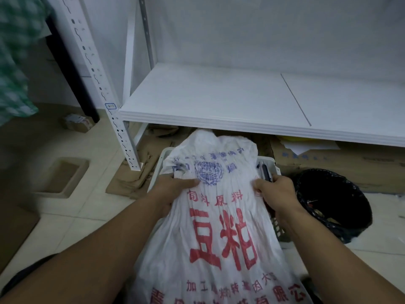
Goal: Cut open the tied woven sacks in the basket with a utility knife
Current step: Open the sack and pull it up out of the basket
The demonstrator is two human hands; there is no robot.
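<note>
A white woven sack with red and blue printed characters lies lengthwise over a white plastic basket, covering most of it. My left hand grips the sack's left side near the blue emblem. My right hand pinches the sack's right edge and also holds a dark utility knife, which sticks up from the fist over the basket's far right corner. Whether the blade is out cannot be made out. The sack's tied end is not visible.
A white metal shelf hangs low just beyond the basket, its upright post at the left. A bin with a black liner stands right of the basket. Flattened cardboard lies under the shelf, a cardboard tray on the tiled floor at left.
</note>
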